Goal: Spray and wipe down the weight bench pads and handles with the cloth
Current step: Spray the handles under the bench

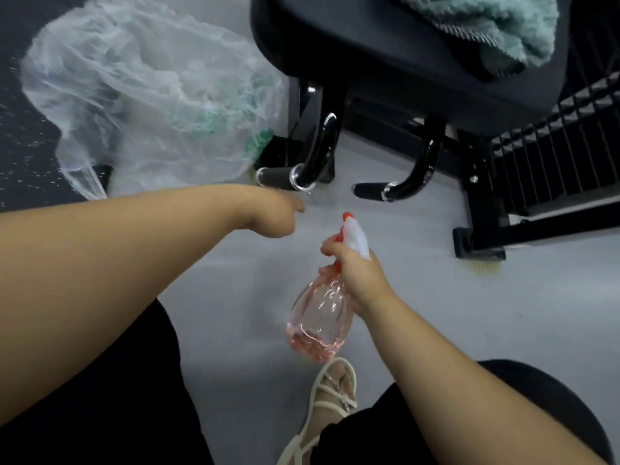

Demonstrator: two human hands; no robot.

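Under the surface (385, 55): two black curved bars come down from the bench toward the grey floor (436, 313).
Cloth (496, 25): teal, bunched on top of the black padded surface, at the upper edge of view.
Bag-side handle (315, 146): glossy, ending in a dark grip that points toward the bag; a faint mist hangs just below it.
Other handle (419, 169): beside the first and apart from it, same shape, near the frame foot (479, 243).
Right hand (359, 273): wrapped round the neck of the bottle, one finger on the orange trigger.
Bottle (318, 317): clear pink, a little liquid at the bottom, white nozzle aimed toward the handles.
Left hand (271, 213): stretched out close to the bag-side handle; its fingers are turned away, so its grip cannot be told.
Bag (144, 95): thin clear plastic, crumpled on the floor beside the bench.
Sandal (332, 397): white straps, on a foot below the bottle.
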